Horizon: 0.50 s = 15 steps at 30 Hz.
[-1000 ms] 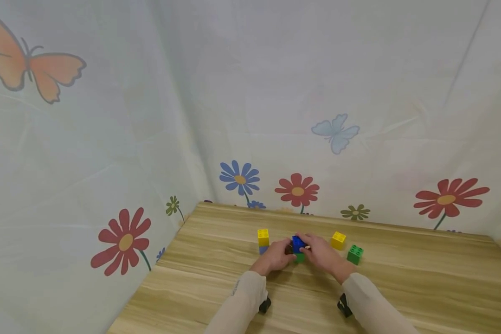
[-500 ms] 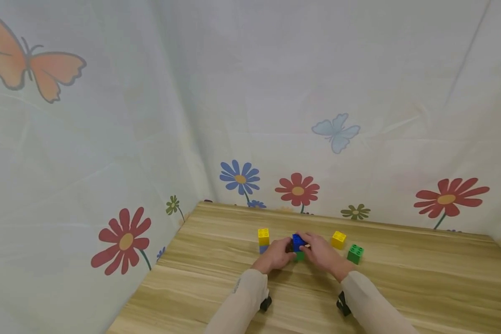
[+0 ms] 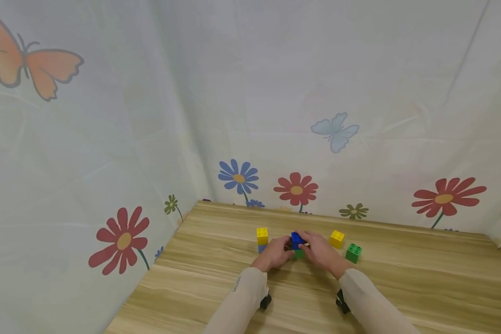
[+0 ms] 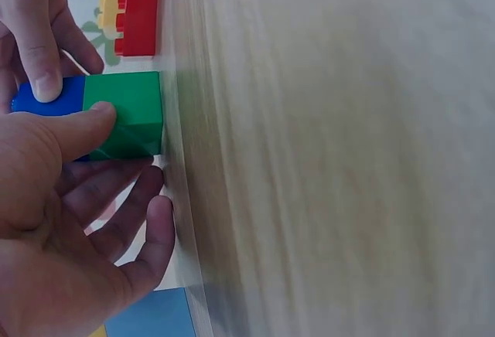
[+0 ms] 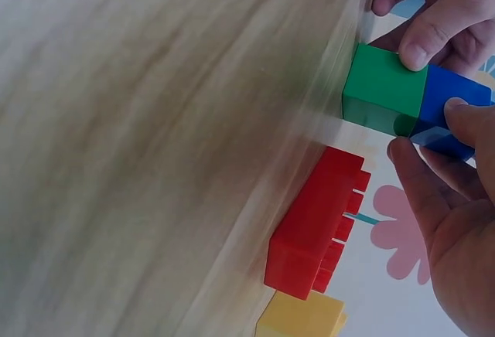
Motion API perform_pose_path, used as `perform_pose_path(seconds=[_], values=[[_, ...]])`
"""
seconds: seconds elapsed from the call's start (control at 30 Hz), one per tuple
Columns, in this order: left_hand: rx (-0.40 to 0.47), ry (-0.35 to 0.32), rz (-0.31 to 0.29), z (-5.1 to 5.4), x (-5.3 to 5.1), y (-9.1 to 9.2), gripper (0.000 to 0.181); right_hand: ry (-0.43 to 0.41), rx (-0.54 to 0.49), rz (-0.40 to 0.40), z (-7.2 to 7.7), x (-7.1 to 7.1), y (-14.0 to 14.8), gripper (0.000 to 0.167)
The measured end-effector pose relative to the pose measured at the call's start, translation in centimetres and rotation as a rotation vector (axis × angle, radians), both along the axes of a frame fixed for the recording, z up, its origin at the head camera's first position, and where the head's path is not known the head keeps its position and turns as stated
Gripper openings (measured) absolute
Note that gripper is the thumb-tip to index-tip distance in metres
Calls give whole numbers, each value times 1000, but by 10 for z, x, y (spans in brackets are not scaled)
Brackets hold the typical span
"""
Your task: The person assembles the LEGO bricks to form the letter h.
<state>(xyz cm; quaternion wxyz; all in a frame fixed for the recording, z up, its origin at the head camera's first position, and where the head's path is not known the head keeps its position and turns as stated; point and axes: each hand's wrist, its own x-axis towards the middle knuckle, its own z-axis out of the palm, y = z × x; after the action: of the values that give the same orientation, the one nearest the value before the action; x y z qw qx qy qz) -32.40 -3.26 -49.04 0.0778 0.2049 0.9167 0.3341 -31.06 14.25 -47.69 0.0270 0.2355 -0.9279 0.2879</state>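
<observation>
A blue toy brick (image 3: 297, 240) sits on top of a green brick (image 3: 299, 253), forming an upright stack on the table. With thumb and fingers, my left hand (image 3: 276, 253) grips the green brick (image 4: 124, 113), its thumb lying on the near face. My right hand (image 3: 320, 253) pinches the blue brick (image 5: 441, 105) above it. In both wrist views the two bricks meet face to face, and the green one's base is at the tabletop. A red brick (image 5: 317, 225) with a row of studs stands close by the right hand; the head view hides it behind that hand.
Left of the hands stands a yellow brick (image 3: 262, 235) on a light-blue brick (image 3: 262, 248). To the right are a single yellow brick (image 3: 337, 239) and another green brick (image 3: 353, 253). The wooden table (image 3: 217, 232) meets a flower-printed curtain (image 3: 267, 116) behind.
Both hands keep nearly the same hold on the blue and green bricks. The head view has shifted very slightly; the other bricks stay in place.
</observation>
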Motion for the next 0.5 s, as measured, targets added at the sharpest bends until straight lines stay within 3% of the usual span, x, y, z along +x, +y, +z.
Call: perform_pose_path(seconds=[0.5], values=[[-46,34,28,-2,2,5,31,-1,-83,-5,-5,-6,0,46]])
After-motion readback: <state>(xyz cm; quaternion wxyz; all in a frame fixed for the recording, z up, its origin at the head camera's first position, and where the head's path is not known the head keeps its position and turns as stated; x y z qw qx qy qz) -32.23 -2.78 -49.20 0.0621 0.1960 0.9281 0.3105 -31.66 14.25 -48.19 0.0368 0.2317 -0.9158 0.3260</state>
